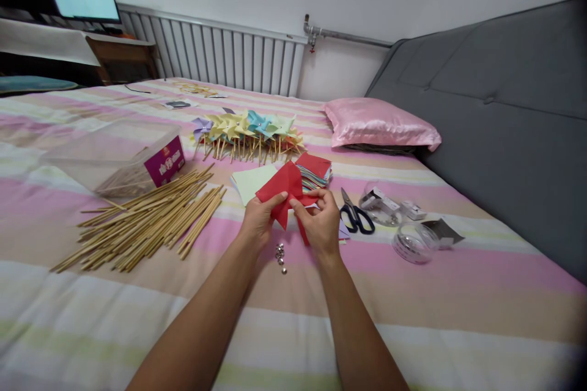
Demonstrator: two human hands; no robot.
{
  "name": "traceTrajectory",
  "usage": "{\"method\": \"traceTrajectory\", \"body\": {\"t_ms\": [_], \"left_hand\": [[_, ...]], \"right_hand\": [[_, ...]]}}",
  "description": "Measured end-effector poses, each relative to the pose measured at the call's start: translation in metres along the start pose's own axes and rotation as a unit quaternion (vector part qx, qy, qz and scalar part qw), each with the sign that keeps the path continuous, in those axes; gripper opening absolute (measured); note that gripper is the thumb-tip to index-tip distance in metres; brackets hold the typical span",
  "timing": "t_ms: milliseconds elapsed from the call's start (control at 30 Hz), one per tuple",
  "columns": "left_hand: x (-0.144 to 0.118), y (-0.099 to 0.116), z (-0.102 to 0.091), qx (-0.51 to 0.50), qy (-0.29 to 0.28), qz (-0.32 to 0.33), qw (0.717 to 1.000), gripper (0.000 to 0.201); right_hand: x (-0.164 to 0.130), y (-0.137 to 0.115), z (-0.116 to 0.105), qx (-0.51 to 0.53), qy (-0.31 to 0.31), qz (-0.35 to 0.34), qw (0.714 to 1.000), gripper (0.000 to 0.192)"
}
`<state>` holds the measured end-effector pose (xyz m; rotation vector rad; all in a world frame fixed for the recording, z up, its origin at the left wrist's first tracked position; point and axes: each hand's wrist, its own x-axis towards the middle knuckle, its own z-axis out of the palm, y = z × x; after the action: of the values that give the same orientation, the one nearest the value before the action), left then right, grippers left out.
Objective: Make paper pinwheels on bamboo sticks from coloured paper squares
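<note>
A red paper pinwheel [285,182], its corners partly folded inward, is held up between both hands over the bed. My left hand [260,217] pinches its left side, thumb near the centre. My right hand [321,220] grips the right side, thumb and fingers close to the middle. Whether a pin sits at the centre I cannot tell. Just below lie several small silver pushpin-like pieces [280,253]. Behind the hands are a stack of coloured paper squares [315,168] and pale green sheets [250,180]. Dark-handled scissors [356,215] rest right of my right hand.
Many wooden sticks [147,223] lie at left beside a clear plastic box [110,153]. Finished pinwheels [247,128] are grouped farther back. At right are a round clear container [415,243] and small packages [383,203]. A pink pillow [380,123] lies against the grey headboard [495,91].
</note>
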<state>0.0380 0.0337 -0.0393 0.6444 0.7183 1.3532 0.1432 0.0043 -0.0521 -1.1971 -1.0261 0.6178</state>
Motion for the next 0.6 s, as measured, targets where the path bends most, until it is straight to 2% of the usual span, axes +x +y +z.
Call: {"method": "traceTrajectory", "body": {"t_ms": [67, 133, 300, 600], "left_hand": [[0.0005, -0.0002, -0.0005, -0.006, 0.009, 0.000, 1.000, 0.032], [0.0009, -0.0012, -0.0007, -0.005, 0.013, 0.002, 1.000, 0.032], [0.0007, -0.0057, 0.0007, -0.013, -0.010, 0.015, 1.000, 0.029], [-0.0082, -0.0066, 0.0081, 0.000, -0.014, 0.014, 1.000, 0.029]], "right_hand": [[0.0004, -0.0015, 0.0016, 0.044, 0.003, 0.021, 0.999, 0.060], [0.0005, -0.0030, 0.0032, 0.100, 0.002, 0.065, 0.993, 0.067], [-0.0007, -0.0041, 0.0066, 0.186, -0.026, 0.182, 0.965, 0.035], [-0.0002, -0.0017, 0.0071, 0.208, 0.018, 0.190, 0.959, 0.027]]}}
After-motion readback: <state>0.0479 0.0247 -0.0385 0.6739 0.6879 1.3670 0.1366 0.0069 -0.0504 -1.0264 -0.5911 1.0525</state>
